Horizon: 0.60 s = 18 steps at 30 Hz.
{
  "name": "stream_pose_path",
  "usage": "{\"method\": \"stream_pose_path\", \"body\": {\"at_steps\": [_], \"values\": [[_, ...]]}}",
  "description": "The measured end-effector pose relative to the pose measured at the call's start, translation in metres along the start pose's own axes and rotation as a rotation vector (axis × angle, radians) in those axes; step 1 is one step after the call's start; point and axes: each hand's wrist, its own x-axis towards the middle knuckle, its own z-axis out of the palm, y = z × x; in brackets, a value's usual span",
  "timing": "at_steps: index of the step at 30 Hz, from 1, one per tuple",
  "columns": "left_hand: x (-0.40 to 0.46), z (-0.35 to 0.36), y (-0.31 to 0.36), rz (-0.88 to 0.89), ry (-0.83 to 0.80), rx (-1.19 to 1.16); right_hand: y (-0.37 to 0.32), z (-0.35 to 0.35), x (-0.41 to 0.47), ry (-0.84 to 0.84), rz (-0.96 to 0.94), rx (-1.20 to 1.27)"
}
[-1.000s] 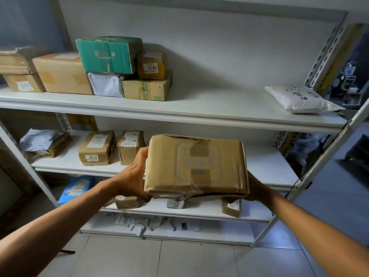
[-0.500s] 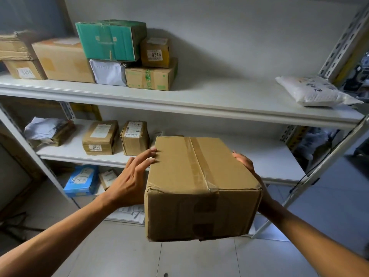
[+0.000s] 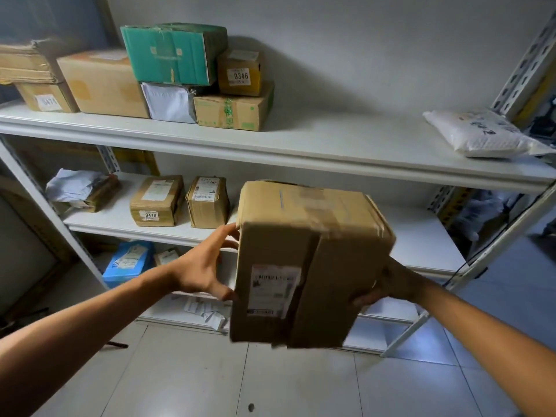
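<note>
You held the brown taped cardboard box with a white shipping label (image 3: 310, 266) in the air in front of the white metal shelving rack (image 3: 331, 136), about level with its middle shelf (image 3: 421, 242) but not resting on it. The labelled face was turned toward you, probably so that you could check it before choosing a spot. Blur made the print unreadable.

Your right hand (image 3: 391, 284) seemed to carry the weight. It sat low on the box's right side, mostly hidden behind the cardboard, with its fingertips (image 3: 359, 300) curled round the lower edge.

Your left hand (image 3: 201, 266) only steadied the box. Its fingers were spread and fairly straight, the tips touched the upper left edge, the thumb met the edge lower down, and the palm stood off the box. That wide span looked like a brace against tipping, since the box hung tilted.

The bare stretch of the middle shelf behind the box, right of the small brown labelled carton (image 3: 207, 201), looked to be the likeliest landing place.
</note>
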Motion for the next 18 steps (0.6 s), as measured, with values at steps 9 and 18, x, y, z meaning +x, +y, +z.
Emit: {"method": "stream_pose_path", "body": {"at_steps": [9, 18], "values": [[0.024, -0.014, 0.000, -0.464, -0.069, -0.380, 0.015, 0.006, 0.024, 0.161, 0.088, 0.290], [0.054, -0.018, -0.016, -0.985, -0.150, -0.603, -0.026, 0.024, 0.027, 0.259, 0.450, 0.373]]}}
